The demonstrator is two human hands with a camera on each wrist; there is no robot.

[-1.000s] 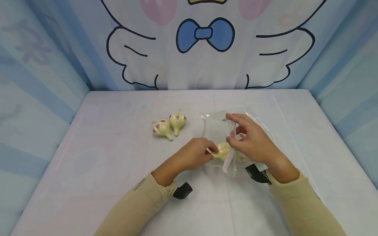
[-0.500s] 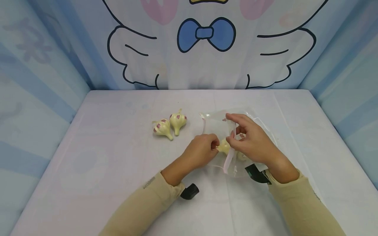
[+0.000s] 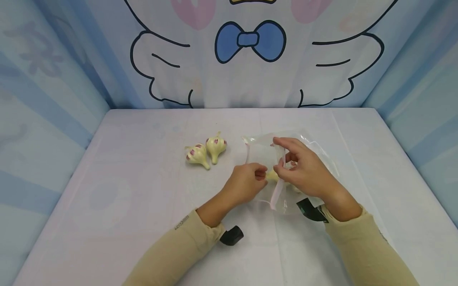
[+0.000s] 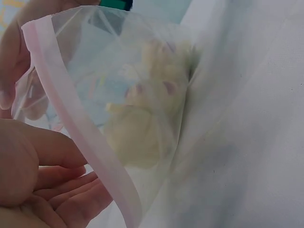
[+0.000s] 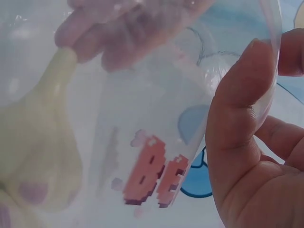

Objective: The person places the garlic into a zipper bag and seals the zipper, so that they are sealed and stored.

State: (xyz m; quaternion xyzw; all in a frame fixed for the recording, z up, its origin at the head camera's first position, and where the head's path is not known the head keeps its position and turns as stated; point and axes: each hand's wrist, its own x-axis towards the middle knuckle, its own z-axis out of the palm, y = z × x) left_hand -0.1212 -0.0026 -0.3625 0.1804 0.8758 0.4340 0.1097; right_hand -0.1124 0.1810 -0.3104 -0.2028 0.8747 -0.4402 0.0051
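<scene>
My right hand pinches the pink-edged mouth of a clear plastic bag between thumb and fingers, lifting that edge. Garlic bulbs, pale with purple patches, lie inside the bag; one bulb shows in the head view near the mouth. My left hand is at the mouth, its fingers loosely bent and the thumb a little apart. In the right wrist view the stem end of a garlic bulb overlaps the left fingertips. Red printed letters mark the bag.
Two more garlic bulbs rest side by side on the white-covered table, left of the bag. Behind stands a curtain with a blue bow print. Blue patterned cloth encloses both sides.
The left hand has moved right, to the bag's mouth, and the garlic bulb it pinched by the stem has gone deeper into the bag. The right hand keeps its place on the bag's edge.
</scene>
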